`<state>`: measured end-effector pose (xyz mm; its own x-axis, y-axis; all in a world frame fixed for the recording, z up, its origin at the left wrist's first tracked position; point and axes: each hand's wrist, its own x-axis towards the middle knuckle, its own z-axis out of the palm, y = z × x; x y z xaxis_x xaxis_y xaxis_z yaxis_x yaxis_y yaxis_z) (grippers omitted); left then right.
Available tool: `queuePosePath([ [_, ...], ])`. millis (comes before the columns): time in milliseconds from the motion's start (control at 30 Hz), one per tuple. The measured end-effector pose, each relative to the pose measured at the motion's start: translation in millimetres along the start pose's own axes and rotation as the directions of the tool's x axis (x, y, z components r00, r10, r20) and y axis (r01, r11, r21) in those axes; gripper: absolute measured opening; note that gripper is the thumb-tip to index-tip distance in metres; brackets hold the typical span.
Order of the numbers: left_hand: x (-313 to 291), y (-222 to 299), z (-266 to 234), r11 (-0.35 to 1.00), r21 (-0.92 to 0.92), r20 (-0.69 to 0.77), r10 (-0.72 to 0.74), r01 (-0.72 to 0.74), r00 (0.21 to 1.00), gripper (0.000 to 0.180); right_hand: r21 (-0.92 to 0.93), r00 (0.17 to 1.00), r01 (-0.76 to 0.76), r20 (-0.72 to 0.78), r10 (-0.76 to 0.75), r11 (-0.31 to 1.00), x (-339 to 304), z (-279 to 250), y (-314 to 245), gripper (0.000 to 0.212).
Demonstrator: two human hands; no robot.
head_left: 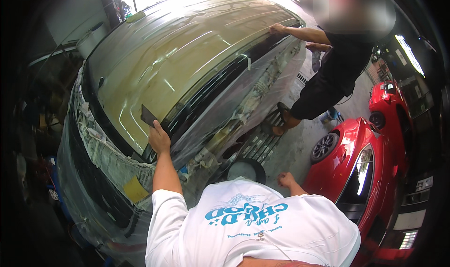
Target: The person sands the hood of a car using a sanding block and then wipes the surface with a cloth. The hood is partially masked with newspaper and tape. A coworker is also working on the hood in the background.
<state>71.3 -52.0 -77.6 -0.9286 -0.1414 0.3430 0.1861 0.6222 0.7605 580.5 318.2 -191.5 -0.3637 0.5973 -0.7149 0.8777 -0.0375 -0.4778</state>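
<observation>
A thin, dark brown rectangular pad is grasped in the person's left hand, at the near edge of a glossy olive-gold vehicle roof. The right hand is beyond the blue-printed white T-shirt, fingers curled, whether around anything cannot be told

Grey floor bearing plastic-draped vehicle, two red cars, slatted platform.

From far away I see my left hand hold a dark flat pad at the shiny tan roof. My right hand is off to the side. Someone in black touches the roof's edge.
</observation>
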Motion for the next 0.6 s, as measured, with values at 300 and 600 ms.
queuePosePath([
  [300, -1, 2, -2, 1.000, 0.029, 0.009, 0.007, -0.007, 1.000, 0.058, -0.020, 1.000, 0.009, 0.001, -0.009, 1.000, 19, -9, 1, 0.019],
  [600, 1, 0, -3, 0.996, 0.088, 0.050, -0.029, 0.025, 0.998, 0.056, -0.081, 0.995, 0.077, 0.068, -0.072, 0.994, 27, -9, -3, 0.018],
])
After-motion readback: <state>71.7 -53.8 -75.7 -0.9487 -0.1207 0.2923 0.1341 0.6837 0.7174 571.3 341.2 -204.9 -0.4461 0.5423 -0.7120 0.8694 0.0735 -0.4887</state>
